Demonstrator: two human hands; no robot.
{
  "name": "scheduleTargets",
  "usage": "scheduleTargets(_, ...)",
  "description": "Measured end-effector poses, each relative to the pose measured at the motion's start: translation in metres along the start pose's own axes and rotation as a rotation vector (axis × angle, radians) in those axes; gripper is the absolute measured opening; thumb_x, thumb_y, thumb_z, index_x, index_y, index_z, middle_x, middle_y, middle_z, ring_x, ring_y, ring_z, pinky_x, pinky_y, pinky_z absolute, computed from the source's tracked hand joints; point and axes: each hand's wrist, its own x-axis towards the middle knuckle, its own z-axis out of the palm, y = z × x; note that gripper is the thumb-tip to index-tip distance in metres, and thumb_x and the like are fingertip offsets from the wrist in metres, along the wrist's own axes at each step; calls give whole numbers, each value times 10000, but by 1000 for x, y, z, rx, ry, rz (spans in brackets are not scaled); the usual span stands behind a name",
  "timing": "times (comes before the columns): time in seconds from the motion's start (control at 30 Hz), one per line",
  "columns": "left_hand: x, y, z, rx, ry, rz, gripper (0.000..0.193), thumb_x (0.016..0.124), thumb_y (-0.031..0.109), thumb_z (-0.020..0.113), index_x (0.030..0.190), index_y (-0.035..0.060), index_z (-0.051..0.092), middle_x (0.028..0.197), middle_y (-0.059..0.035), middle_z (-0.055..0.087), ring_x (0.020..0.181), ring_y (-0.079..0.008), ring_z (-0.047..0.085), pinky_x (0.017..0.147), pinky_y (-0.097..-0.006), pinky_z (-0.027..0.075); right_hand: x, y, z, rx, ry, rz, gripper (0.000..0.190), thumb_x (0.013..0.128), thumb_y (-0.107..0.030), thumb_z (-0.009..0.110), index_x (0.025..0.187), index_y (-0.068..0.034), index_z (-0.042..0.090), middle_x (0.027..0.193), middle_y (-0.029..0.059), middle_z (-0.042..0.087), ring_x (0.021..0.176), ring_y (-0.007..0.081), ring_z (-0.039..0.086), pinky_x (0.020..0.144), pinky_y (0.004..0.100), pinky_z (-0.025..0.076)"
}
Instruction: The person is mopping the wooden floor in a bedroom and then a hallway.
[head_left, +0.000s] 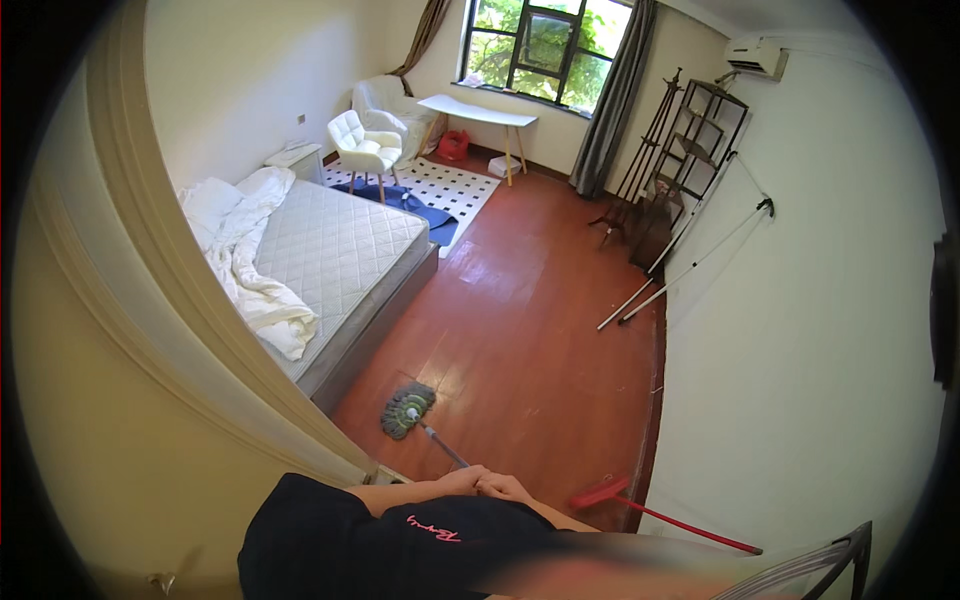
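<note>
A string mop (407, 411) with a grey-green head lies flat on the red-brown wooden floor (517, 345), beside the foot of the bed. Its grey handle (446, 445) runs up to my hands, close in front of my dark shirt. My left hand (504, 487) and my right hand (466, 478) are together, closed around the handle's upper part; the grip itself is partly hidden by the fingers. To the right of my hands, a red broom (600, 493) rests on the floor near the skirting board, its red handle slanting toward the lower right.
A bed with a bare mattress (345, 255) and rumpled white bedding (259, 262) stands left. Beyond are a white chair (365, 146), a white table (480, 111) and a patterned rug (469, 184). Poles (690, 266) and a metal shelf (701, 139) lean or stand by the right wall.
</note>
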Motion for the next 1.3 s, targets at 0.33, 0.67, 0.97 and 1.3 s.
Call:
scheduleTargets(0.33,3,-33,43,429,49,-174,372,805,306,673,1086,65,637,1123,-173,645,1103,-373,602,898,-450,484,-34,80,9,-186,-46,-173,254,965,-175,583,789,7,598,727,101,574,704,245,578,663,348,456)
scheduleTargets(0.67,-8,-74,78,249,-136,-357,390,850,325,622,1102,28,640,1094,-182,643,1099,-359,608,908,-437,464,-60,27,-11,112,-102,-57,284,978,-190,567,779,11,593,713,59,564,675,168,542,653,321,445)
scheduleTargets(0.97,1,72,3,451,-71,-349,392,790,378,665,1076,112,695,1052,-168,707,1016,-383,654,844,-480,510,-14,-3,-16,278,-64,167,304,984,-203,561,757,-4,592,699,-15,537,689,103,496,628,287,416)
scheduleTargets(1.3,-34,45,-45,470,-219,-605,400,854,414,588,1129,143,694,1146,-149,689,1095,-338,643,906,-460,501,29,10,31,260,135,470,327,1010,-248,537,787,-23,617,756,-23,563,739,81,511,667,251,419)
